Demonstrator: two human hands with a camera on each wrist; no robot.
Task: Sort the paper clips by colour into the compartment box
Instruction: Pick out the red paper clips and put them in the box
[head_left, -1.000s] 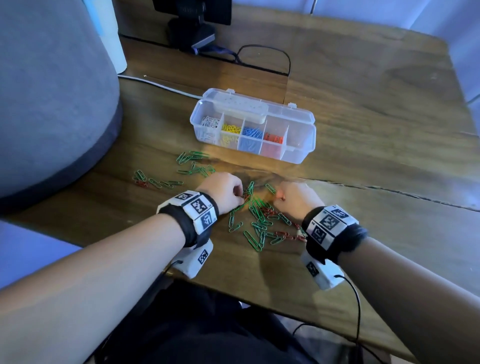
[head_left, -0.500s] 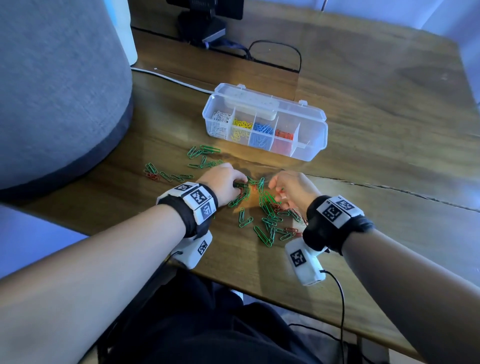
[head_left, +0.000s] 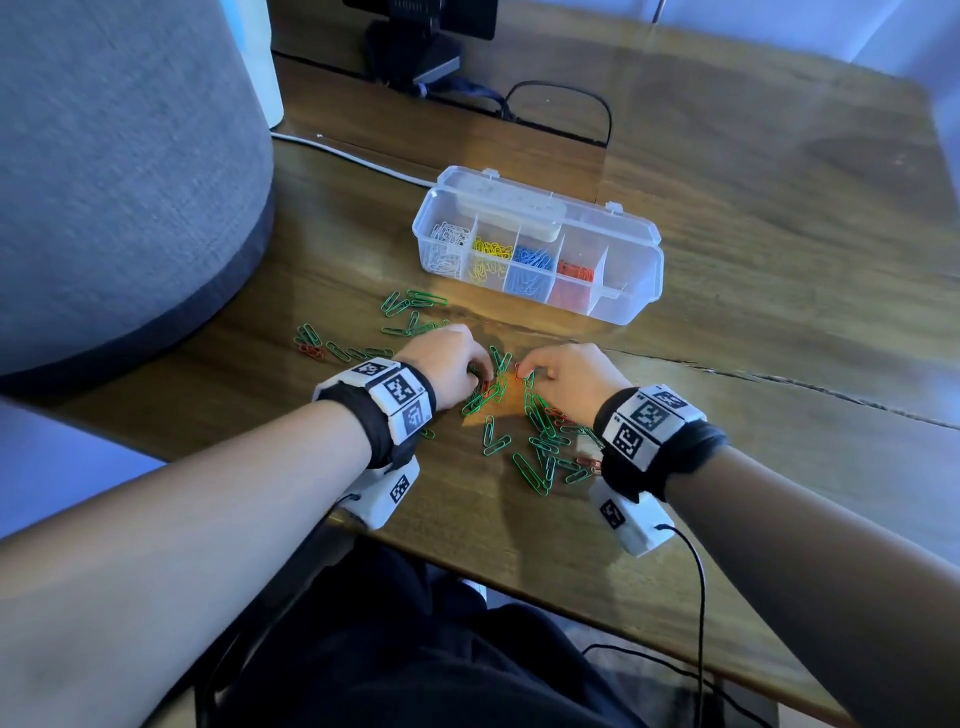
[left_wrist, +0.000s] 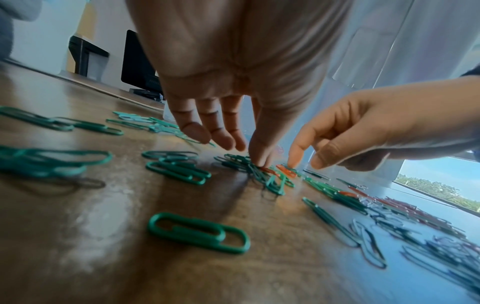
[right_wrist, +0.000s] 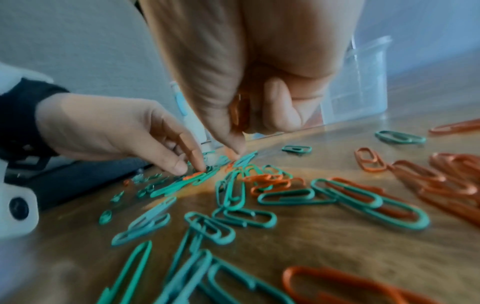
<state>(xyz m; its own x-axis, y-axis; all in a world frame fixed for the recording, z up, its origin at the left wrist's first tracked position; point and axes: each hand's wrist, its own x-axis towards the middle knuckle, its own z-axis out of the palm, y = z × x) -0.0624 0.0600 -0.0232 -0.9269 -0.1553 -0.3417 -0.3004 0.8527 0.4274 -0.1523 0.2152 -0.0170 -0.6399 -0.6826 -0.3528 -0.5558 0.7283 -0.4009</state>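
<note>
The clear compartment box stands open past my hands, with white, yellow, blue and red clips in separate sections. Green paper clips mixed with red ones lie scattered on the wooden table. My left hand reaches down into the pile, thumb and forefinger pinching at a red paper clip among green ones. My right hand holds several red clips tucked under its curled fingers, while its thumb and forefinger touch the table beside another red clip.
A large grey rounded cushion fills the left side. A monitor base and cables sit at the back of the table. More green clips and a few red ones lie left of my hands.
Both hands have moved forward over the pile and closer together. The right hand has slid left, and its fingertips now lie near the left hand's.
</note>
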